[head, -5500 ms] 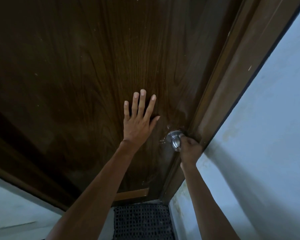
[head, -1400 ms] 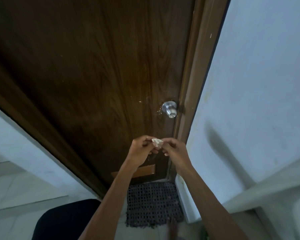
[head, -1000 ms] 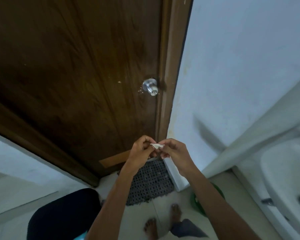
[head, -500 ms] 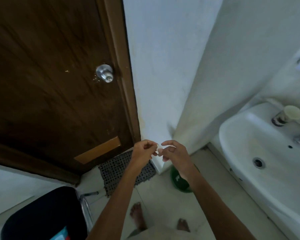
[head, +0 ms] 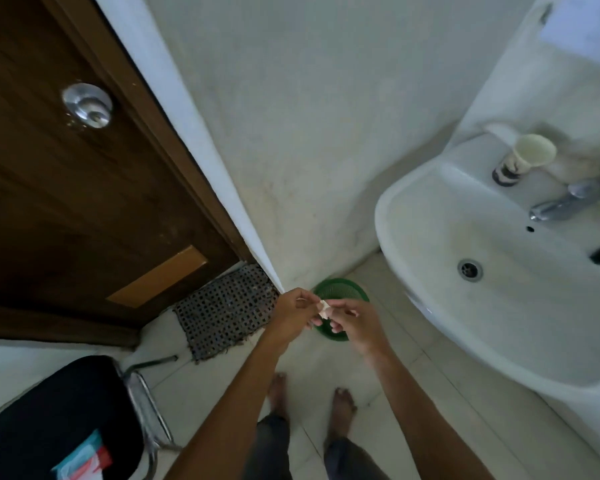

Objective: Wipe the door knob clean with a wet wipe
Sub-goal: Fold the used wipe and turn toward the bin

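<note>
The left hand (head: 291,315) and right hand (head: 355,323) each pinch the small crumpled wet wipe (head: 323,307) in a narrow grip, above a green basket (head: 340,289) on the floor (head: 413,358). The door knob (head: 88,105), well apart, is untouched; probably wiping is finished and only discarding remains.

Door knob (head: 87,105): round, shiny silver metal, fixed to the dark wooden door (head: 66,202) at your upper left.
Wet wipe (head: 323,308): small, whitish, seemingly crumpled; pinched between your left hand (head: 293,315) and right hand (head: 355,323), well apart from the knob.
</note>
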